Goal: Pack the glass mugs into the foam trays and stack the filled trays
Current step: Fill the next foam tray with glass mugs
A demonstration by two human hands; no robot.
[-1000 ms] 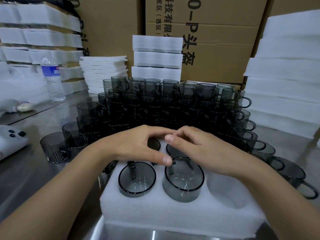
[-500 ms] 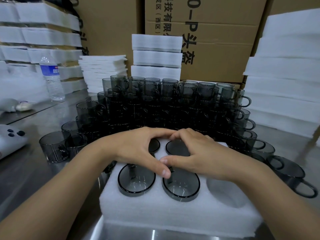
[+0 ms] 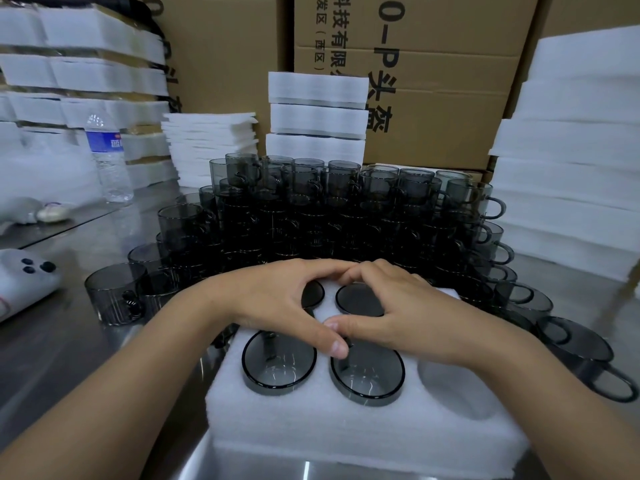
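Note:
A white foam tray (image 3: 346,431) lies on the steel table right in front of me. Its front row holds a smoked glass mug (image 3: 278,363) on the left and a second mug (image 3: 367,374) in the middle; the front right hole (image 3: 457,386) is empty. Two more mugs (image 3: 360,300) sit in the back row, partly covered. My left hand (image 3: 277,306) and my right hand (image 3: 401,317) lie on the tray over these mugs, with fingertips and thumbs meeting. Both press down and grip nothing. The back right hole is hidden under my right hand.
A big pile of loose mugs (image 3: 346,216) stands behind the tray, with more mugs at the right (image 3: 581,351) and left (image 3: 114,292). Foam trays are stacked at the back (image 3: 317,119) and right (image 3: 571,168). A water bottle (image 3: 109,157) and a white device (image 3: 24,275) lie left.
The front middle mug has sunk deeper into its hole. My thumbs have come together and both hands have settled lower on the tray.

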